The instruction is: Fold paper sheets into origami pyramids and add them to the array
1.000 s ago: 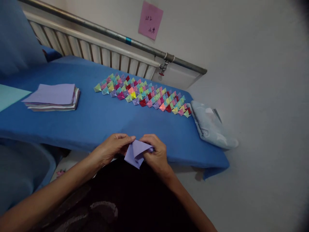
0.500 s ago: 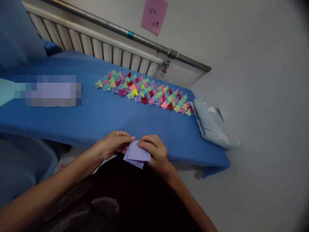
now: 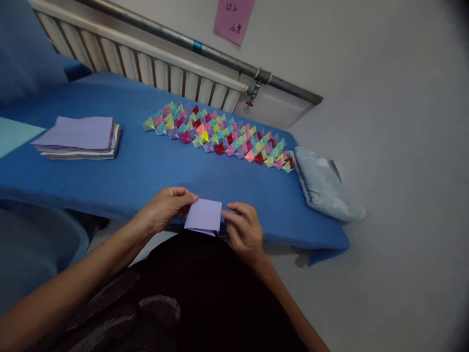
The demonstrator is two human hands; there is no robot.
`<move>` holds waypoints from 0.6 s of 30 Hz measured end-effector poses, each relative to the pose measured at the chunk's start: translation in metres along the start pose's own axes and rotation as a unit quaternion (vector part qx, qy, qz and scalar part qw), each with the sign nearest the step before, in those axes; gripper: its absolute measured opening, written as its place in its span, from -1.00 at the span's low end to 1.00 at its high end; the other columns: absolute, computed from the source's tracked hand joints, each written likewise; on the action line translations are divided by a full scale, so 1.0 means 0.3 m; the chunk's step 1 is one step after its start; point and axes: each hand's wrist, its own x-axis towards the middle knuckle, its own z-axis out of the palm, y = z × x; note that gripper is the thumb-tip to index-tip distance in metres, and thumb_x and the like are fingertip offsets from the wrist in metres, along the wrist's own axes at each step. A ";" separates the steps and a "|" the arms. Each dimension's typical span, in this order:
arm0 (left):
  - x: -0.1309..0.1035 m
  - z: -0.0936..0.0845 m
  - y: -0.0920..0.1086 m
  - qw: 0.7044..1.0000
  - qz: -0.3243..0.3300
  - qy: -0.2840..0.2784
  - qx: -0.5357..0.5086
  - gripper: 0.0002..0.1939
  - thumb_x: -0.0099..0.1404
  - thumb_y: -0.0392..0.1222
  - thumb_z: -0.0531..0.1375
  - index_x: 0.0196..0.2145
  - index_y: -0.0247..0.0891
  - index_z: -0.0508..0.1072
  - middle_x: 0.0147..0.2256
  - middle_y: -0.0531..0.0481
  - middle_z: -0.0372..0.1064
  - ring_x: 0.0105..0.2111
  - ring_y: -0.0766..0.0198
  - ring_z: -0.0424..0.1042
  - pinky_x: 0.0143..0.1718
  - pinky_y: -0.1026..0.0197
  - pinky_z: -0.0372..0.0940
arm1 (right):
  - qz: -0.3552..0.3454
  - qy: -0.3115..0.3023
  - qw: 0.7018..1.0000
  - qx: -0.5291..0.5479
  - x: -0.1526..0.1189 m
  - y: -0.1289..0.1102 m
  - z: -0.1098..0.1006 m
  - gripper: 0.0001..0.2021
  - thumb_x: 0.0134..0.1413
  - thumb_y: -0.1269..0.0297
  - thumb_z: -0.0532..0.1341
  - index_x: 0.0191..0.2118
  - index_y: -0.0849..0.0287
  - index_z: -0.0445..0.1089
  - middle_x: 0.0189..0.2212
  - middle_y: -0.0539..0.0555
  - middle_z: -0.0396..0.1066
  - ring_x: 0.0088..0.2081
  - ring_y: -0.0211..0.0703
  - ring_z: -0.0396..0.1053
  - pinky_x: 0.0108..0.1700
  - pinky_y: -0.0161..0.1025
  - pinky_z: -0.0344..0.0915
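A folded sheet of purple paper, roughly square with its layers parted at the lower edge, is held over the near edge of the blue-covered table. My left hand pinches its upper left corner between thumb and fingers. Just off the paper's right edge is my right hand, its fingers apart and slightly bent, gripping nothing. Beyond the hands, several rows of small folded paper boats in many colours stand on the blue cloth.
At the left lies a stack of paper with a purple sheet on top, beside a pale green sheet. A folded grey-blue towel rests at the right end. Behind the table run a white radiator and a metal pipe.
My right hand has let go of the purple paper and moved slightly right. The paper, still in my left hand, has turned and its layers lie closer together.
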 end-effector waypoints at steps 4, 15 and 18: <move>-0.024 0.023 0.012 0.994 0.089 0.019 0.055 -0.62 -0.12 0.07 0.46 -0.58 -0.27 0.47 -0.58 0.07 0.37 -0.54 0.34 0.30 -0.45 0.27 0.25 | 0.338 0.009 0.900 0.275 0.039 -0.030 0.015 -0.55 0.20 -0.01 0.14 0.06 0.18 0.41 -0.13 0.22 0.50 -0.19 -0.05 0.46 -0.22 -0.12 0.41; -0.012 0.053 -0.022 0.997 0.063 0.031 0.026 -0.56 -0.18 0.13 0.46 -0.54 -0.27 0.46 -0.55 0.07 0.38 -0.53 0.33 0.31 -0.46 0.28 0.26 | 0.462 -0.049 0.771 0.436 0.071 -0.061 0.092 -0.61 -0.34 0.26 0.47 -0.27 0.16 0.44 -0.37 -0.03 0.47 -0.37 -0.26 0.37 -0.26 -0.30 0.30; -0.006 0.052 -0.030 1.000 0.002 -0.007 -0.002 -0.55 -0.19 0.12 0.47 -0.52 -0.27 0.45 -0.51 0.04 0.40 -0.50 0.30 0.37 -0.45 0.26 0.30 | 0.461 -0.039 0.778 0.425 0.063 -0.063 0.097 -0.65 -0.33 0.24 0.47 -0.32 0.16 0.43 -0.40 -0.04 0.47 -0.38 -0.26 0.36 -0.27 -0.29 0.27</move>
